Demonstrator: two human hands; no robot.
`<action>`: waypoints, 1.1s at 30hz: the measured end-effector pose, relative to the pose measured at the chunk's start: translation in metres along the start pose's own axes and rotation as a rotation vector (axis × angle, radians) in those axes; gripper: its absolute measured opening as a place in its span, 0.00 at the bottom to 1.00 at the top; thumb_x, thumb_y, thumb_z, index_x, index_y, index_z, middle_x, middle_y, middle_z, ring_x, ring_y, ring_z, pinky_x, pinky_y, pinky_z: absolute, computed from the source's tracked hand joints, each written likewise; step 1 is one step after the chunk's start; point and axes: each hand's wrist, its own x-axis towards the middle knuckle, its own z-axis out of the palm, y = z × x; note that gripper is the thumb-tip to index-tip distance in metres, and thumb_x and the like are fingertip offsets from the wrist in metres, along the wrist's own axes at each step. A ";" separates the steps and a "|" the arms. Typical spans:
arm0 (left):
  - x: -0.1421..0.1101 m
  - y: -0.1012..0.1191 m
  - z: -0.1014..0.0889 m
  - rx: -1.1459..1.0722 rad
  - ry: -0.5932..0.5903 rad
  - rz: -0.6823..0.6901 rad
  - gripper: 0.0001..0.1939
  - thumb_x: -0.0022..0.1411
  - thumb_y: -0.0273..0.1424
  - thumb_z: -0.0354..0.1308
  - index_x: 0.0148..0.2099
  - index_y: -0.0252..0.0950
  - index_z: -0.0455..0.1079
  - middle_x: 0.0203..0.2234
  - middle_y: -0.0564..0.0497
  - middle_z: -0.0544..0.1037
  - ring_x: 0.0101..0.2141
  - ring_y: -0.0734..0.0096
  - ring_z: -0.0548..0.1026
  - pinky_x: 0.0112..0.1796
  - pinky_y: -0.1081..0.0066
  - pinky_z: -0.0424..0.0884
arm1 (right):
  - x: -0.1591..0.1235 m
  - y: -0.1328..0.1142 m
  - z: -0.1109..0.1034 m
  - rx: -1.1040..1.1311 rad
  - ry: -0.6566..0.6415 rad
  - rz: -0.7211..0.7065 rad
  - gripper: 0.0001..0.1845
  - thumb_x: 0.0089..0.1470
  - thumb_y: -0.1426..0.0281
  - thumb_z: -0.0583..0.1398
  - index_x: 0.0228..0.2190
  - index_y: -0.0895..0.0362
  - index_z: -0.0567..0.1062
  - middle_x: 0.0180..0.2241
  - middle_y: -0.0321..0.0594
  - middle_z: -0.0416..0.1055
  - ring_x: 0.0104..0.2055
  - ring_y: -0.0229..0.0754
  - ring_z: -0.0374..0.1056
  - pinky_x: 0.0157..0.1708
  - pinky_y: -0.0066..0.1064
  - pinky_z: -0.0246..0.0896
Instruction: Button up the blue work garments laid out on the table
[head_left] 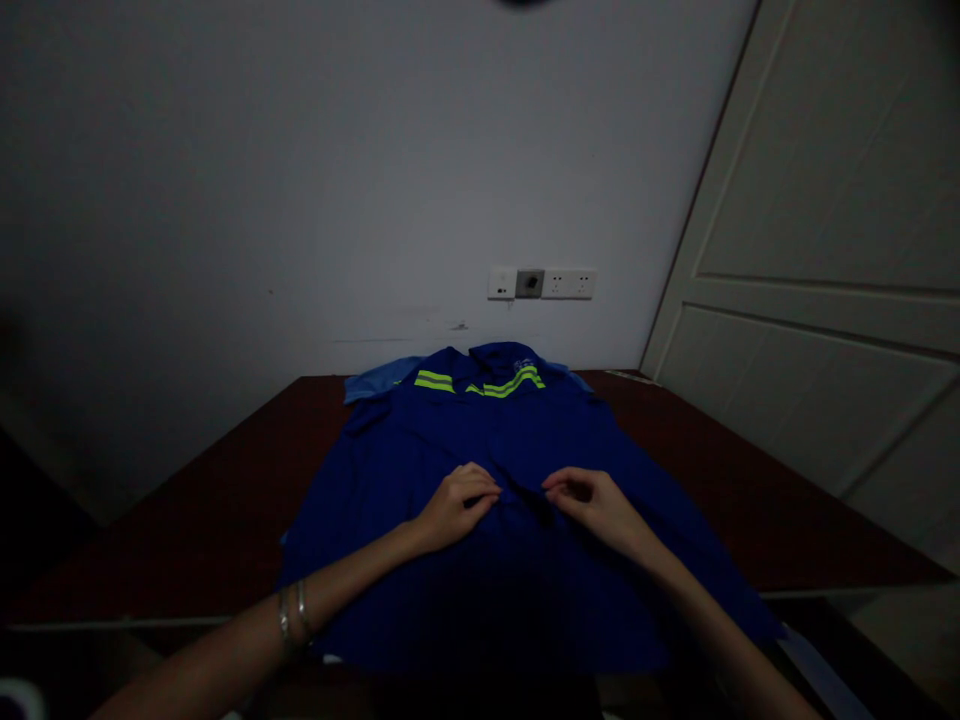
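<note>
A dark blue work jacket (420, 450) with a collar and yellow-green reflective stripes lies spread across the table, its collar toward the wall. My left hand (459, 505) is closed in a pinch at the jacket's front opening, just left of its middle. On the other side of the opening, my right hand (592, 505) pinches the cloth with thumb and fingers. A small dark gap in the fabric shows between the two hands. The jacket's lower part hangs past the near table edge and is lost in shadow.
Lighter blue cloth (379, 380) sticks out from beneath the jacket at the far end. The dark red table (247, 490) meets a pale wall carrying sockets (568, 284). A panelled white door (825, 260) stands at the right. The room is dim.
</note>
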 end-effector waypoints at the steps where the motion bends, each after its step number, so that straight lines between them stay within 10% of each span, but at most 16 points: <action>1: -0.001 -0.001 0.000 -0.003 0.008 0.004 0.08 0.59 0.26 0.53 0.37 0.33 0.74 0.30 0.46 0.78 0.36 0.67 0.72 0.39 0.66 0.68 | -0.002 -0.001 0.003 -0.065 0.004 -0.026 0.11 0.44 0.64 0.59 0.29 0.58 0.75 0.24 0.37 0.72 0.27 0.38 0.67 0.28 0.28 0.60; 8: -0.004 -0.004 0.001 0.002 0.013 0.013 0.08 0.59 0.26 0.53 0.37 0.33 0.74 0.30 0.45 0.78 0.36 0.67 0.72 0.38 0.65 0.68 | -0.013 -0.013 0.021 -0.608 0.169 -0.153 0.15 0.48 0.61 0.58 0.33 0.58 0.74 0.33 0.44 0.72 0.37 0.45 0.68 0.38 0.33 0.60; 18: -0.003 -0.003 0.000 -0.032 0.058 -0.007 0.08 0.58 0.27 0.54 0.36 0.33 0.74 0.29 0.45 0.78 0.35 0.67 0.73 0.38 0.65 0.69 | -0.013 -0.029 0.002 -0.913 -0.029 0.002 0.15 0.46 0.73 0.55 0.36 0.58 0.76 0.37 0.47 0.74 0.41 0.49 0.69 0.37 0.32 0.58; 24: 0.002 -0.004 0.000 -0.108 0.080 -0.119 0.08 0.59 0.29 0.54 0.36 0.34 0.75 0.31 0.46 0.77 0.36 0.67 0.72 0.39 0.65 0.69 | 0.008 -0.028 -0.020 -0.481 -0.156 -0.035 0.08 0.46 0.72 0.54 0.24 0.55 0.75 0.24 0.37 0.73 0.28 0.40 0.68 0.27 0.28 0.55; 33: 0.011 0.002 -0.007 -0.159 0.068 -0.277 0.08 0.59 0.29 0.54 0.35 0.34 0.75 0.30 0.48 0.77 0.33 0.69 0.73 0.38 0.70 0.68 | 0.034 0.006 -0.010 0.284 0.120 0.138 0.13 0.40 0.62 0.58 0.29 0.56 0.72 0.19 0.33 0.68 0.19 0.35 0.60 0.19 0.25 0.51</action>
